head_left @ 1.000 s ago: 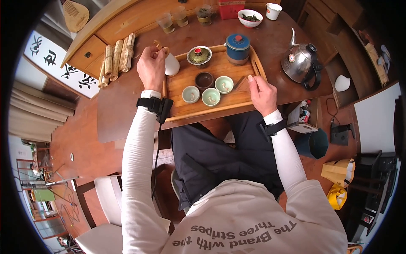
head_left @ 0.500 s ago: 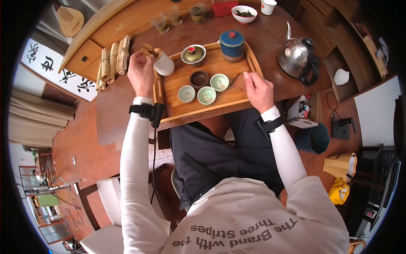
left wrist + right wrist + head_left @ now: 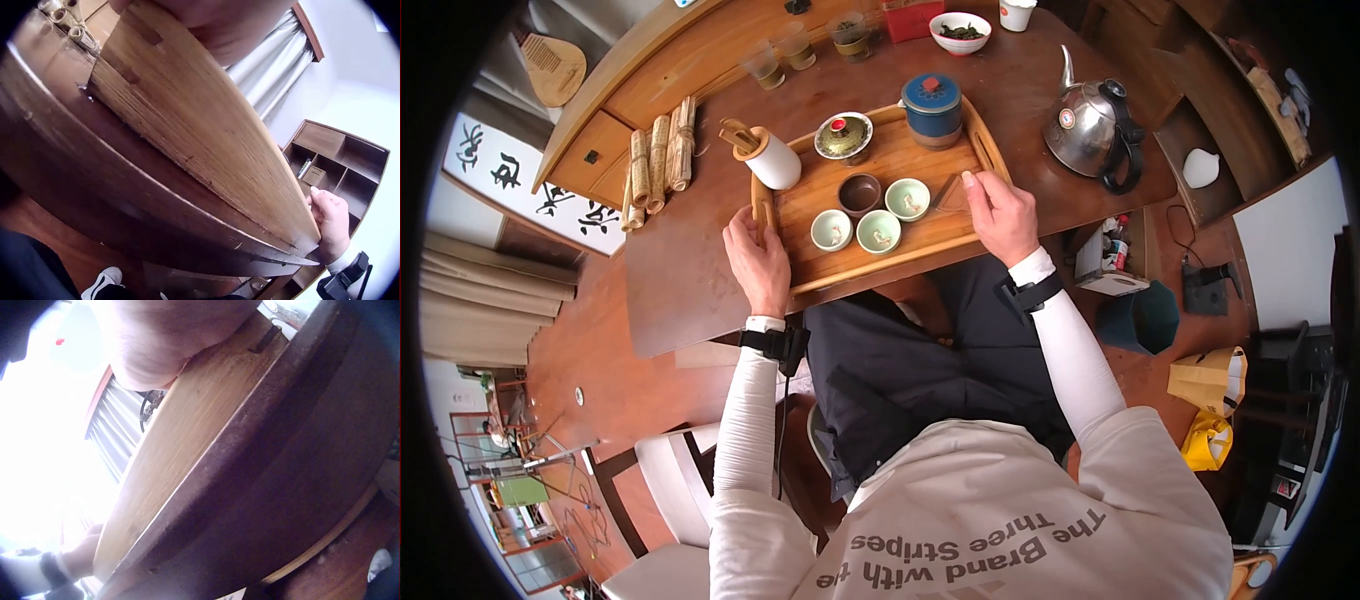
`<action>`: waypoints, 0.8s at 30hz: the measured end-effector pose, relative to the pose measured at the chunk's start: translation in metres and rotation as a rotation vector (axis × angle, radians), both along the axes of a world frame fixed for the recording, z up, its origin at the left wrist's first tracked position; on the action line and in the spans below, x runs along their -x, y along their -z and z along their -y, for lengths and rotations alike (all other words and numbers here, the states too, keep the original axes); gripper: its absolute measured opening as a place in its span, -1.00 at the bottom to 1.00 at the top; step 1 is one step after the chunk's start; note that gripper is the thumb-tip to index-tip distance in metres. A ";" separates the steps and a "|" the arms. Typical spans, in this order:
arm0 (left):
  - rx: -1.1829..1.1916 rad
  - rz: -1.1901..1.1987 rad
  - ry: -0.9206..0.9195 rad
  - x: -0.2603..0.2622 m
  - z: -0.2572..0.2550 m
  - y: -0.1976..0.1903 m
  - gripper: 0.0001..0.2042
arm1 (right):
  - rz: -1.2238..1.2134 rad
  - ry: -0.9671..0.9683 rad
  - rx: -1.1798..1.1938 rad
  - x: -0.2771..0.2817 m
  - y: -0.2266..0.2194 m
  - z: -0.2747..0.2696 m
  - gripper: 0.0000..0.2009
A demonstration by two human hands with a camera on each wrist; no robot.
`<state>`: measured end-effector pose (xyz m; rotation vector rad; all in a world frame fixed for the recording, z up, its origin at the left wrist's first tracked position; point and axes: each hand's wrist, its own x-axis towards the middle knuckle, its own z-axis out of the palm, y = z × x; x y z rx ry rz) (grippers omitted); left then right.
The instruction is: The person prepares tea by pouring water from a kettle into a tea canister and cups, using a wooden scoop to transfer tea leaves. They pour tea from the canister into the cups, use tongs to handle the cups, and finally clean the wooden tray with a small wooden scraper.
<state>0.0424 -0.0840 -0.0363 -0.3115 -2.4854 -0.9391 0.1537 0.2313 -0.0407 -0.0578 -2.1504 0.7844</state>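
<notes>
Two hands flank the wooden tray (image 3: 892, 158) on my feed, and I take its middle as my clock centre. The tray lies on the dark table (image 3: 685, 285). At eight, the left hand (image 3: 758, 262) is over its end, fingers loosely bent; whether they grip the wall, I can't tell. Just past three, the right hand (image 3: 1005, 215) has curled fingers, thumb against forefinger, right beside a flat brown piece (image 3: 949, 196); I can't tell if they pinch it or the rim.

Between the hands now: three green cups (image 3: 879, 232) and a dark cup (image 3: 860, 194), close together. A lidded bowl (image 3: 843, 135) sits at eleven, a blue canister (image 3: 932, 108) at one. At ten, a white holder (image 3: 774, 162) leans with wooden tools (image 3: 738, 133). Beyond the right hand, around half past two, a steel kettle (image 3: 1083, 132) stands off the tray; bamboo rolls (image 3: 661, 160) lie towards nine.
</notes>
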 end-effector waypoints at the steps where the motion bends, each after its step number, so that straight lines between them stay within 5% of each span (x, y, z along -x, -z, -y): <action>1: 0.009 0.012 -0.002 0.001 -0.001 0.000 -0.62 | -0.007 -0.010 0.006 0.000 0.000 0.001 -0.82; 21: -0.163 -0.008 0.030 -0.010 -0.004 0.002 -0.60 | 0.067 -0.053 -0.014 0.009 -0.004 -0.007 -0.81; 24: -0.066 -0.057 0.057 -0.008 -0.004 0.004 -0.59 | 0.232 -0.106 0.025 0.015 -0.018 -0.006 -0.84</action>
